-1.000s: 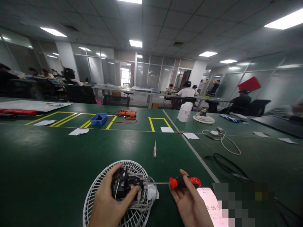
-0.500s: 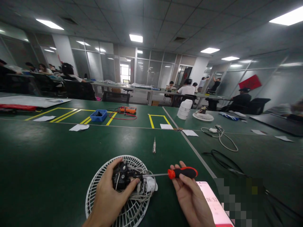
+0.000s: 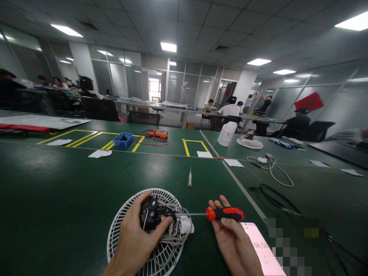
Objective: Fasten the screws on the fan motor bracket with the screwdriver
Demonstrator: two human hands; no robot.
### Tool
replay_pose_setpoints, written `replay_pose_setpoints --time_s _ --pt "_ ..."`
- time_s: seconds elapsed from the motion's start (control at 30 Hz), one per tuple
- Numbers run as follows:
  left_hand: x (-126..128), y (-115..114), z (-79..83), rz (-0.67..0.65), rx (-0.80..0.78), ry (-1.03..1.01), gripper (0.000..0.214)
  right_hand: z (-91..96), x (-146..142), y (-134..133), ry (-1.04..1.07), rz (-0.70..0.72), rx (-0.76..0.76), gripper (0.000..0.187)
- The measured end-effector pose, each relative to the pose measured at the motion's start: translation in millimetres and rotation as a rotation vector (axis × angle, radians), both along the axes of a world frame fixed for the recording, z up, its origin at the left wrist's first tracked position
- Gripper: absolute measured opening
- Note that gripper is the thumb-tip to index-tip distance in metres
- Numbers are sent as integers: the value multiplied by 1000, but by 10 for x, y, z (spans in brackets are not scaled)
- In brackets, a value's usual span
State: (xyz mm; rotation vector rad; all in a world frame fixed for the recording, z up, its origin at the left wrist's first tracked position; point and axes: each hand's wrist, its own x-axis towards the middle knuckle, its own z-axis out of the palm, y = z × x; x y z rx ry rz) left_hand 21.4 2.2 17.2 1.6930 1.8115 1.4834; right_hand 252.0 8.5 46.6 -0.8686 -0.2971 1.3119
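Observation:
My left hand (image 3: 138, 234) is closed around a black fan motor assembly (image 3: 150, 216), thumb and fingers on either side of it. The assembly rests over a round white fan grille (image 3: 116, 234), with a bundled pale cord and white plug (image 3: 186, 225) beside it. Between the thumb and fingers of my right hand (image 3: 230, 237) lies a red and black screwdriver (image 3: 227, 214). Its shaft points left and its tip meets the end of the motor assembly; the exact contact is hidden. Under my right wrist is a phone with a lit pink screen (image 3: 263, 247).
A small clear-handled screwdriver (image 3: 189, 179) lies beyond the grille. Farther off are a blue bin (image 3: 123, 141), an orange multimeter (image 3: 158, 133), a white cylinder (image 3: 226, 134) and another fan grille (image 3: 250, 143). Cables (image 3: 276, 172) lie at right. Several people sit in the background.
The whole view has shifted slightly, so things sit a little to the right. My hands keep the same hold on the motor assembly and screwdriver. The phone's display went from 06:52 to 06:53.

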Motion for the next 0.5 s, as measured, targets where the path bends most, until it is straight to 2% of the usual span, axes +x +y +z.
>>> replay_pose_setpoints --time_s 0.23,0.5 --pt "-19 1 -21 -5 -5 33 71 -120 14 16 -231 -73 -46 68" --pt "12 -11 6 5 -7 9 69 -105 3 26 -145 -88 -63 53"
